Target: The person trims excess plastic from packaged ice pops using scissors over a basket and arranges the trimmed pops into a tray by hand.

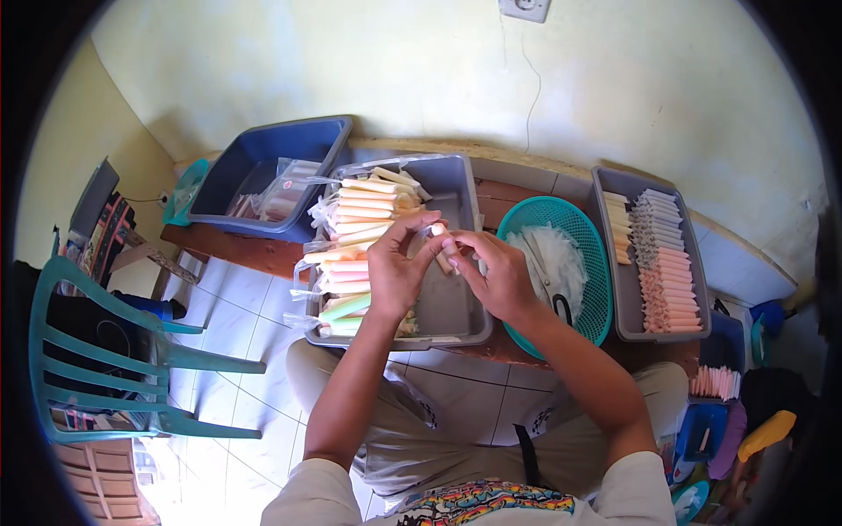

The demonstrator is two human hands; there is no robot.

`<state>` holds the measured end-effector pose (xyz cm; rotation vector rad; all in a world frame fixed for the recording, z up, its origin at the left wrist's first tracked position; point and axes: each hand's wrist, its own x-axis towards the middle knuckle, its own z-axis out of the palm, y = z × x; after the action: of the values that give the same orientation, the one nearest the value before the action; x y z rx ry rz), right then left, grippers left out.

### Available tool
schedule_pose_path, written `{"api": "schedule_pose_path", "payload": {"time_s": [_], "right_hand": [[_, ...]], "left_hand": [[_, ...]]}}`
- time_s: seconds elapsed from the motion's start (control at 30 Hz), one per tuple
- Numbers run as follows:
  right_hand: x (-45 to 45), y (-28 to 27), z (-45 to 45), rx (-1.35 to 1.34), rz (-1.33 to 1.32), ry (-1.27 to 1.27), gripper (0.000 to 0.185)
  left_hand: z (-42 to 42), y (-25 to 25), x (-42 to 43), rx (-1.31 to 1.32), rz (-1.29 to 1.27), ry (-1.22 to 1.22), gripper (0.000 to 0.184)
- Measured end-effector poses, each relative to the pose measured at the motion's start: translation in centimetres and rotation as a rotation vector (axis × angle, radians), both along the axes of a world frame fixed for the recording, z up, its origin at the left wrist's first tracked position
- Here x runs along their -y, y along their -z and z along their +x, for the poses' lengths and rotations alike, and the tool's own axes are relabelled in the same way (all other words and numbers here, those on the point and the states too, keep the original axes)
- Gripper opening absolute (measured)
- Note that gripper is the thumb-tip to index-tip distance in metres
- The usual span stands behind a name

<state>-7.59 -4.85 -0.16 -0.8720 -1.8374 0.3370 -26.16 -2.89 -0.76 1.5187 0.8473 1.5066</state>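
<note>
You are in what appears to be a room of a home, arranged for small-batch handwork. Note the domestic indicators: painted wall (pixel 377 79) with a crack, power socket (pixel 524 7) at the far side, tiled floor (pixel 237 302), plastic chair (pixel 103 351) at left. Note the work indicators: low bench (pixel 254 253) bearing tubs (pixel 447 341) of pastel tubes (pixel 364 204).

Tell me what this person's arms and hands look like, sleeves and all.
The left hand and right hand are bare: no gloves, and no watch or bracelet shows on either wrist. The forearms are uncovered too. The sleeves are short and off-white, with no markings visible; the shirt front carries a multicoloured print.
</note>
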Motion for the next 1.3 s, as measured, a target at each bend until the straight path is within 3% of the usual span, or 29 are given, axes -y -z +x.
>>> {"api": "schedule_pose_path", "payload": {"time_s": [0.2, 0.47, 0.5, 0.7, 1.0, 1.1, 1.3], "right_hand": [[1.6, -1.3, 4.1, -0.067, -0.122, 0.018, 0.028], [2.7, -0.5, 10.3, -0.154, -0.254, 0.085, 0.039], [3.1, -0.5, 10.7, -0.206, -0.305, 0.089, 0.038], [3.6, 0.5, 11.7, -0.471, -0.450, 0.059, 0.033], [3.6, 2.4, 12.9, -0.623, -0.669, 0.007, 0.027], [3.4, 1.9, 13.4, -0.553, -0.683, 0.049, 0.024], [3.3, 1.1, 14.2, -0.517, -0.510, 0.040, 0.029]], "left_hand": [[4.1, -0.5, 0.2, 0.009, -0.011, 0.061, 0.039], [9.7, -0.1, 0.6, 0.057, -0.214, 0.218, 0.043], [10.4, 0.0, 0.7, 0.142, -0.243, 0.266, 0.041], [12.1, 0.3, 0.5, 0.044, -0.259, 0.279, 0.039], [12.2, 0.7, 1.0, -0.054, -0.294, 0.404, 0.038], [12.3, 1.2, 0.8, -0.089, -0.236, 0.387, 0.036], [11.7, -0.6, 1.2, -0.413, 0.062, 0.207, 0.035]]}}
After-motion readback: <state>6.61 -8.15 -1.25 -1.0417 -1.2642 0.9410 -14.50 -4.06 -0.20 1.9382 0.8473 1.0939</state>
